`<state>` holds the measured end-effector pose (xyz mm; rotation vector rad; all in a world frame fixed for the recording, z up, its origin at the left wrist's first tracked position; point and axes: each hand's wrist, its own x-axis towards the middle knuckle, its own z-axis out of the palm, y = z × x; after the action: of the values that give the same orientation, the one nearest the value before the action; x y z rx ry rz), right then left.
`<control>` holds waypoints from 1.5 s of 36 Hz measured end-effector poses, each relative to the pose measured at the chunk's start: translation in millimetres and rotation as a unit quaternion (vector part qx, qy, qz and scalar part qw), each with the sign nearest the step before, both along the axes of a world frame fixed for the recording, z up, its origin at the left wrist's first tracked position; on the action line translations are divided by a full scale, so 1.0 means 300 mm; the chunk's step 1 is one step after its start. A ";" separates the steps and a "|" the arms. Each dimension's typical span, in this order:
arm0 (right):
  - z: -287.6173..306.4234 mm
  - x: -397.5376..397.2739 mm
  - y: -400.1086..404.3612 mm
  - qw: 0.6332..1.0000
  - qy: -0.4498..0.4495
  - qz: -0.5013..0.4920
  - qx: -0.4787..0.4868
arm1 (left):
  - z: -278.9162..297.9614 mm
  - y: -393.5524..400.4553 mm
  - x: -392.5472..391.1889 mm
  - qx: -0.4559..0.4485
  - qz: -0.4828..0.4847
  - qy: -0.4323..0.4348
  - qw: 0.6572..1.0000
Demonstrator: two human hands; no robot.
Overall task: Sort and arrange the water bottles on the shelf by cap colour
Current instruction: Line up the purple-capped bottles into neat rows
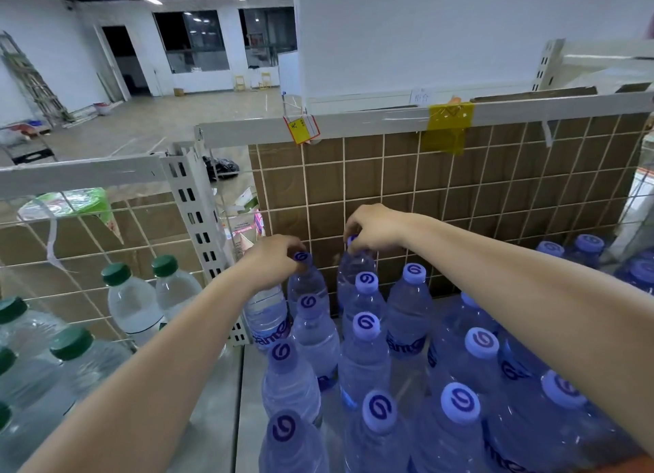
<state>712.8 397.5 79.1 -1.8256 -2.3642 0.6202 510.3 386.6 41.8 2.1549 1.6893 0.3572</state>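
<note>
Several clear water bottles with lilac caps [366, 324] stand in rows on the right shelf section [247, 384]. My left hand [274, 256] grips the cap of a lilac-capped bottle [306, 281] at the back of the left row. At the back of the neighbouring row, my right hand [375, 230] holds the cap of another lilac-capped bottle [354, 271]. Both bottles stand close to the wire grid back. Several green-capped bottles [131, 302] stand in the left shelf section, behind a wire divider.
A white perforated post [198, 225] and a wire panel [88, 232] separate the two sections. Brown cardboard [460, 189] backs the grid behind the bottles. More lilac-capped bottles [587, 246] stand far right. An open floor lies beyond the shelf.
</note>
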 end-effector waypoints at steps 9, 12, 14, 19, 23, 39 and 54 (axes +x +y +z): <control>-0.056 -0.055 -0.005 1.000 0.003 0.017 0.002 | -0.002 -0.012 -0.001 0.019 0.001 0.019 1.000; -0.069 -0.025 -0.010 1.000 0.023 0.012 0.012 | -0.007 -0.017 0.002 0.025 0.005 0.017 1.000; -0.078 -0.012 -0.018 0.999 0.033 0.018 0.014 | -0.008 -0.022 0.003 0.026 0.009 0.016 0.999; -0.065 0.019 -0.044 0.999 0.029 0.024 0.023 | -0.004 -0.034 0.009 0.024 0.016 0.014 0.999; -0.035 0.064 -0.075 0.998 0.054 0.004 0.026 | -0.004 -0.049 0.022 0.031 0.026 0.010 0.999; -0.024 0.237 -0.168 0.995 -0.072 0.016 -0.066 | 0.060 -0.140 0.073 0.087 0.017 -0.046 0.995; -0.055 0.315 -0.091 0.999 -0.012 0.039 0.020 | 0.073 -0.208 0.308 -0.053 -0.059 0.050 0.996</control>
<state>807.3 370.2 62.6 -1.7431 -2.4547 0.5560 602.8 324.2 63.8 2.2146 1.5847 0.1270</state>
